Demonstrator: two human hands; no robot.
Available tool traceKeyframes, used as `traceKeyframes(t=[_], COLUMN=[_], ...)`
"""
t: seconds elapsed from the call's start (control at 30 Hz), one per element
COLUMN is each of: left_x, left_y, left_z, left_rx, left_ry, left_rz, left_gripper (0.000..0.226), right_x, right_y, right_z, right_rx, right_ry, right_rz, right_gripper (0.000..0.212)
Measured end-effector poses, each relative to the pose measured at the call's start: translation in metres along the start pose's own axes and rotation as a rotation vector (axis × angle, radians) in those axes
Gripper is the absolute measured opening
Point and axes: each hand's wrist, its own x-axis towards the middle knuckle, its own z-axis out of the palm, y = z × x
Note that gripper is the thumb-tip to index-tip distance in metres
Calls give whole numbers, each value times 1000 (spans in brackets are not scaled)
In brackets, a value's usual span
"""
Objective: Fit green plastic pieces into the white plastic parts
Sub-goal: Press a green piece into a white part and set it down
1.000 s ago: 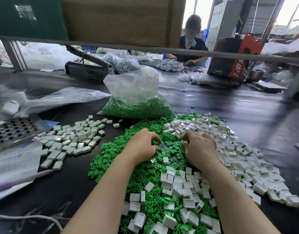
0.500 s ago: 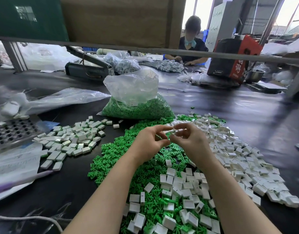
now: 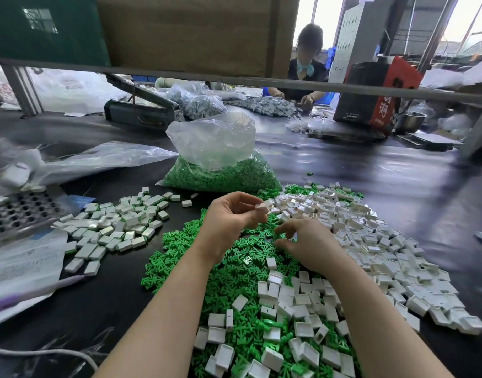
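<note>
at the far left of the frame a perforated grey metal tray [image 3: 19, 211] lies beside sheets of white printed paper [image 3: 22, 268], with crumpled clear plastic sheeting [image 3: 98, 159] behind them. just right of the tray, in the left middle, a loose pile of white plastic parts already showing green edges [image 3: 117, 227] spreads over the black table top [image 3: 398, 186]. above the centre stands a clear plastic bag filled with small green plastic pieces [image 3: 220, 173], its mouth open and rumpled. below it a wide heap of loose green plastic pieces [image 3: 207, 268] runs down the middle of the frame to the bottom edge. the left hand [image 3: 231, 222] hovers over this heap, its thumb and fingertips pinched on a single small white plastic part [image 3: 264, 206] held up near the bag's foot. just right and lower, the right hand [image 3: 308, 241] reaches down with fingers curled, thumb and forefinger close together at the green heap; whether they hold a piece i cannot tell. to the right a large heap of hollow white plastic box-shaped parts [image 3: 370, 241] fans out towards the right edge and over the green pieces at bottom centre. in the upper right a red and black carton [image 3: 376, 96] stands on the table, and another person [image 3: 308, 64] works behind a horizontal metal bar [image 3: 180, 75].
</note>
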Motion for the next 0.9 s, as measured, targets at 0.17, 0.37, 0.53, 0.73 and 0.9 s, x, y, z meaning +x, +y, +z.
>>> traceKeyframes(t=[0.17,0.37,0.53,0.73,0.9], left_x=[-2,-3,-3,-2,-2], left_y=[2,3,3,3,3], left_z=[-2,-4,-4,-3,0], left_rx=[-135,-182,-153,-153,-77], left_ry=[-55,-87,-76,-36,-17], left_rz=[-46,-79,-95,-119,-116], left_gripper=[28,28,29,28,30], right_x=[3,5,2,-6,-4], right_y=[-1,3,2,-7,-10], right_z=[6,8,6,-8,-10], right_rx=[38,58,260,1174,1477], right_ry=[20,42,200,186,104], right_rz=[8,20,-1,54,110], right_gripper=[19,6,9,7,16])
